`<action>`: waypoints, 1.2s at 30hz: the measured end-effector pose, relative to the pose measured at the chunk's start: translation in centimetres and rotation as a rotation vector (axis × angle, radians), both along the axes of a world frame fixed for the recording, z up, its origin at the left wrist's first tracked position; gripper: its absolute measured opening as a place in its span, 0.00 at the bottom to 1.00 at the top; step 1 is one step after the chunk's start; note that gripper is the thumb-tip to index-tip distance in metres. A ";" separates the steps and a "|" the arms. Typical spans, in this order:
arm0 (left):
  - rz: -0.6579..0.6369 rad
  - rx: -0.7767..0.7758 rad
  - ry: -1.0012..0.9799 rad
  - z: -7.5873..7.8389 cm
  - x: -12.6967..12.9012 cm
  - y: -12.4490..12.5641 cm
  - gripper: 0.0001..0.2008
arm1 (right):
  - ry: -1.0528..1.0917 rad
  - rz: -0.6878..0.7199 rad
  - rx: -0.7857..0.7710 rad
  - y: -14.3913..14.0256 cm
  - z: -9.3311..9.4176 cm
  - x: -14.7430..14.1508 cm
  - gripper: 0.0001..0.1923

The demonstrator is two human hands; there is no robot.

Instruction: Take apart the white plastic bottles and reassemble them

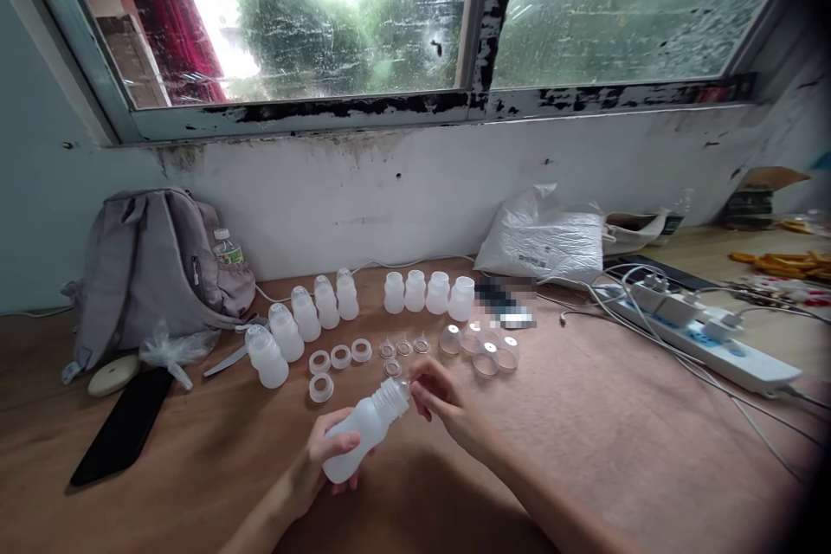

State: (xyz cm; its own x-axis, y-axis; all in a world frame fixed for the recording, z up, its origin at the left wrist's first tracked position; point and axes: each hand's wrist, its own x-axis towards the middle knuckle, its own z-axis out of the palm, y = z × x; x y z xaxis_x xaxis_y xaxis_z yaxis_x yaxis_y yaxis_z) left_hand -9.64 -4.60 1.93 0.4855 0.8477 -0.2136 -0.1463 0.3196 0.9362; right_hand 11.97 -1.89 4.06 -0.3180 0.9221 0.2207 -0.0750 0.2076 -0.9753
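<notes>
Left hand wrapped around a white bottle, thumb over the near side, firm grip. Bottle is off the table, tilted, base near left, mouth far right, at the near middle of the scene. Right hand at the mouth end, fingers bent at the clear nipple; can't tell if the pinch is closed on it.

Far side of the bottle: four white rings left of centre, loose clear nipples in the middle, clear domed caps just right of those. Further back, four open bottles stand upright in a row. To their left, five capped bottles stand in a slanting row.

Left: grey backpack against the wall, knotted plastic bag in front, round beige disc and flat black slab nearer. Right: white power strip with plugs and cables. Far right of centre: plastic-wrapped package by the wall.
</notes>
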 end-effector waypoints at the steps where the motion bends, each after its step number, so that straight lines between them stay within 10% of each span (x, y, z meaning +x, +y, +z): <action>1: 0.002 0.000 0.003 0.0 0.0 0.0 0.21 | 0.012 -0.045 0.012 0.1 0.1 0.2 0.11; 10: 0.297 0.102 -0.105 -0.8 0.7 0.2 0.30 | -0.519 -0.096 0.315 1.0 -1.1 1.2 0.07; 15: 0.438 0.386 0.171 -1.4 0.7 0.6 0.33 | -0.587 -0.135 0.417 1.1 -1.8 0.4 0.08; 25: 0.331 0.739 0.465 -2.2 0.3 0.1 0.34 | -0.552 -0.079 0.605 1.3 2.0 -2.2 0.06; 36: 0.378 1.044 0.814 -3.1 -0.2 0.6 0.30 | -0.864 -0.485 0.861 14.5 5.2 -1.6 0.05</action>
State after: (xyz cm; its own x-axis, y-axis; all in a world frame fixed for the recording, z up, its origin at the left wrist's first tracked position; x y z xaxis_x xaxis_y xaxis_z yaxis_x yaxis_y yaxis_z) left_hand -9.86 -4.00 -1.16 0.2376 0.8400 0.4878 0.6338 -0.5146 0.5775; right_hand 10.36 12.62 9.27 -0.3304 0.6487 0.6855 0.7608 0.6129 -0.2133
